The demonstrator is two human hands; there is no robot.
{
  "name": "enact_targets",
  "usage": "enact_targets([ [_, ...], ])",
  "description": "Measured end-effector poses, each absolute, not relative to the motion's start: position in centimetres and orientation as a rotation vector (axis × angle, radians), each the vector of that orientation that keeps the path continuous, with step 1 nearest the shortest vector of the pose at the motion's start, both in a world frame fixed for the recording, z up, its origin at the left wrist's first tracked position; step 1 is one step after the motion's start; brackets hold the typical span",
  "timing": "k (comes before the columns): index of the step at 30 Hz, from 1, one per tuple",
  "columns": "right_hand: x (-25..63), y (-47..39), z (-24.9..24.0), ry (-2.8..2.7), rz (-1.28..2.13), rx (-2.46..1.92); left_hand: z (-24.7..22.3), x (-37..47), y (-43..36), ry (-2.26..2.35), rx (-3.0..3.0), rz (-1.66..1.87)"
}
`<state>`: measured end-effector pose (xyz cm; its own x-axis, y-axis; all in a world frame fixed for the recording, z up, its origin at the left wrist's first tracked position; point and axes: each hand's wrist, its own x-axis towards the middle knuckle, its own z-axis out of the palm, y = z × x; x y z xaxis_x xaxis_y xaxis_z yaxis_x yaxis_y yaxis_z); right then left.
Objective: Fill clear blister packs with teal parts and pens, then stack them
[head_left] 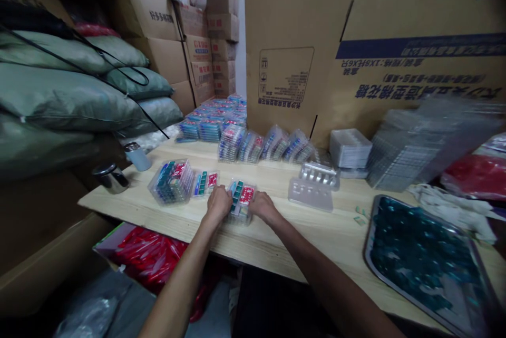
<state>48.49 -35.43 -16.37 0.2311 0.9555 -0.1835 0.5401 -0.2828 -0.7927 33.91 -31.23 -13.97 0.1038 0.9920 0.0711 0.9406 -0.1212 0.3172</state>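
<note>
Both my hands grip a short stack of clear plastic trays near the table's front edge. The top tray has green squares, a red-and-white packet and a blue strip in its compartments. On its left side, my left hand closes its fingers at the rim. My right hand pinches the right side; its fingertips are partly hidden. Just left of my left hand lies a single filled tray. Beyond that stands a taller stack of filled trays.
Several leaning stacks of filled trays line the table's back, before a large carton. Empty tray stacks and an open clear tray are to the right. A metal tray holds green pieces. Two canisters stand left.
</note>
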Motion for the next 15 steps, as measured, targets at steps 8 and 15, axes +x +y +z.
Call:
enact_targets([
  [8,48.1,-36.2,-18.1,-1.203,0.878,-1.871,-13.9,34.5,-33.4,1.855,2.007,0.836],
  [15,48.2,-36.4,-15.1,-0.950,0.942,-1.487,-14.5,34.9,-33.7,1.395,1.618,1.288],
])
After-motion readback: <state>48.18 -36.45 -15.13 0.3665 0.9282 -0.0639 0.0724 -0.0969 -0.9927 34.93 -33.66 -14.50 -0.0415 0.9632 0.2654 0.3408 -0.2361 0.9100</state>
